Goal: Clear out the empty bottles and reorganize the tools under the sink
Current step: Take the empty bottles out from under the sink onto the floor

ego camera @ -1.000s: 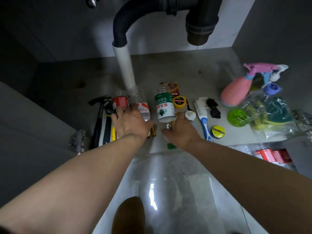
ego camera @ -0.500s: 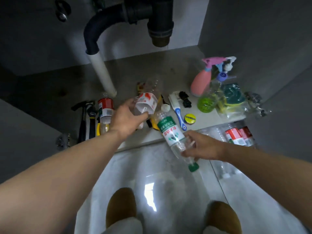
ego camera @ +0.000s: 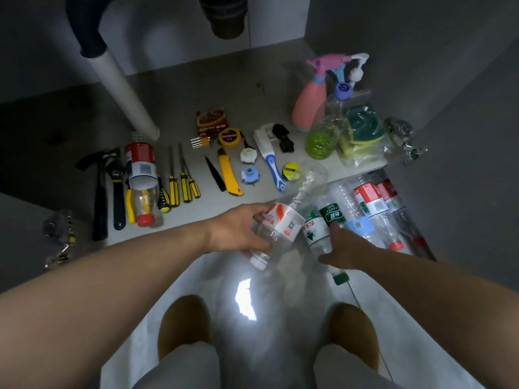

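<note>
Head view: the left hand [ego camera: 236, 234] grips a red-and-white labelled bottle [ego camera: 280, 226] and the right hand [ego camera: 348, 248] grips a green-labelled bottle [ego camera: 316, 230], both over the floor [ego camera: 213, 279], caps towards the person. The pile of empty bottles [ego camera: 373, 206] lies just right of the right hand. One red-labelled bottle [ego camera: 140, 169] lies on the tools [ego camera: 174, 186], left of the left hand, its long axis front to back.

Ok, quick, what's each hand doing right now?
Left hand: gripping the orange-label bottle.
Right hand: gripping the green-label bottle.
</note>
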